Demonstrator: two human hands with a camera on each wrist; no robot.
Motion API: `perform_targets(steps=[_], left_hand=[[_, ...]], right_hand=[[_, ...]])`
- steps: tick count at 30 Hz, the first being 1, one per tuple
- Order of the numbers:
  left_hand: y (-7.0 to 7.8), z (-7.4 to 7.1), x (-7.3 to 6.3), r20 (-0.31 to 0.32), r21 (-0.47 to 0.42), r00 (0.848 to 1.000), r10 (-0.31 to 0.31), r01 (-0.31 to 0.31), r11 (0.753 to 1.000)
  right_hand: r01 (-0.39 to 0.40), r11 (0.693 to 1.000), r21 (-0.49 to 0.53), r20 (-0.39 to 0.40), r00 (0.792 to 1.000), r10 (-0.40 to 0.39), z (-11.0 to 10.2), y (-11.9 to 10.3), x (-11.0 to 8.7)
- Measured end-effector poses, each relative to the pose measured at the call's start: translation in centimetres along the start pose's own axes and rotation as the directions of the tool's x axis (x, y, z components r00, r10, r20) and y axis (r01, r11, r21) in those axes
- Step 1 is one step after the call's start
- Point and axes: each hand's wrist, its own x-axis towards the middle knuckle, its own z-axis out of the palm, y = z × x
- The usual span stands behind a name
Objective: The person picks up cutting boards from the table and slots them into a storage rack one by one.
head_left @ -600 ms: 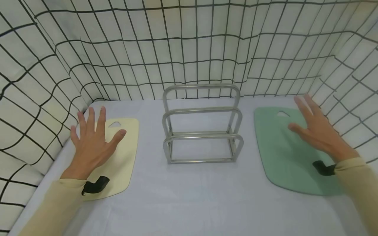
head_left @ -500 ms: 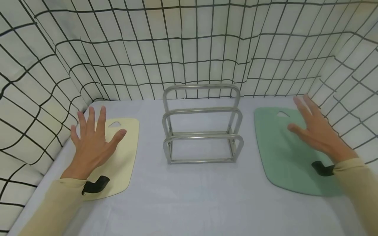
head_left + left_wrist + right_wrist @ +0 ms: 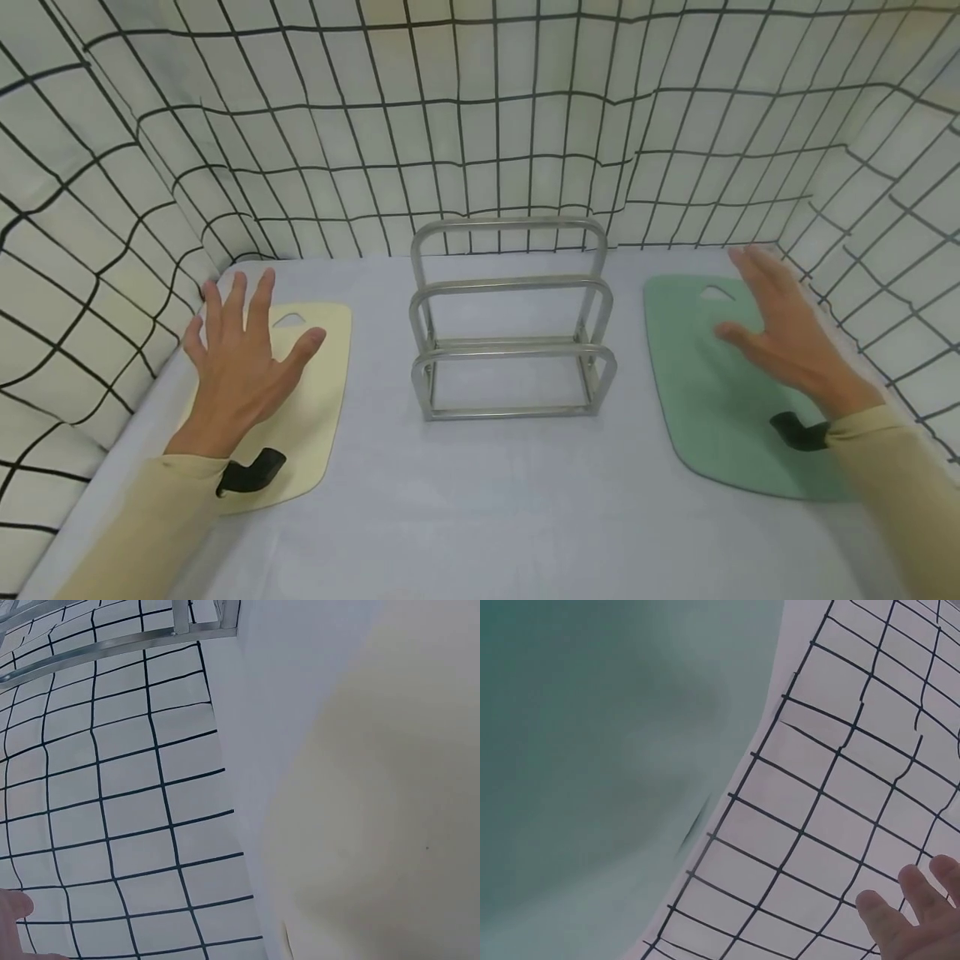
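In the head view, a cream board (image 3: pixel 315 417) lies flat on the left side of a pale cloth (image 3: pixel 480 508), and a green board (image 3: pixel 712 400) lies flat on the right. Each has its long axis running from near to far, the far end leaning a little toward the centre, with the cut-out hole at that far end and the rounded end near. Between them, well apart from both, a metal rack (image 3: pixel 510 353) stands upright, its three loops facing the near side. A gridded wall (image 3: pixel 525 125) rises at the far side.

The left hand (image 3: pixel 238 367) is over the left part of the cream board, back up, fingers spread and pointing far, thumb out to the right. The right hand (image 3: pixel 783 333) is over the right part of the green board, fingers extended far and left, thumb apart. Both hold nothing.

In the left wrist view, the cream board is blurred, a slit of its hole showing; the fingertips are apart from it.

In the right wrist view, the green board fills much of the picture, its hole a dark slit. Separate fingertips (image 3: pixel 877 915) show against the grid, gripping nothing.
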Motion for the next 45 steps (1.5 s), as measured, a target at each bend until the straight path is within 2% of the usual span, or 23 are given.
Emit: perform_targets(steps=[4,13,20,23,29,33,38,45], left_hand=[[0.3,0.2,-0.1,-0.022,-0.026,1.0,0.003,-0.004,1.0],[0.6,1.0,0.0,-0.09,-0.096,0.995,0.04,-0.049,0.994],[0.8,1.6,0.0,-0.118,-0.138,0.991,0.063,-0.079,0.987],[1.0,1.8,0.1,-0.146,-0.162,0.985,0.096,-0.12,0.979],[1.5,2.3,0.1,-0.198,-0.18,0.965,0.169,-0.206,0.962],[1.9,2.6,0.2,-0.202,-0.199,0.96,0.193,-0.233,0.952],[2.3,2.8,0.3,-0.195,-0.242,0.958,0.21,-0.255,0.936],[2.8,3.2,0.1,-0.173,-0.3,0.959,0.224,-0.268,0.916]], right_hand=[[0.012,1.0,0.018,-0.031,0.999,-0.012,0.5,-0.3,0.2],[-0.019,0.995,0.102,-0.018,1.0,0.021,1.1,-0.8,0.4],[0.003,0.99,0.14,-0.05,0.999,0.004,2.0,-1.2,0.3],[0.044,0.977,0.21,-0.082,0.996,-0.027,2.3,-1.1,0.5],[0.133,0.927,0.351,-0.133,0.987,-0.091,2.7,-1.4,0.8],[0.139,0.918,0.371,-0.123,0.987,-0.1,2.8,-2.2,0.9],[0.123,0.932,0.341,-0.091,0.991,-0.097,2.9,-3.1,1.5],[0.136,0.914,0.382,-0.053,0.991,-0.126,3.1,-4.1,2.1]])
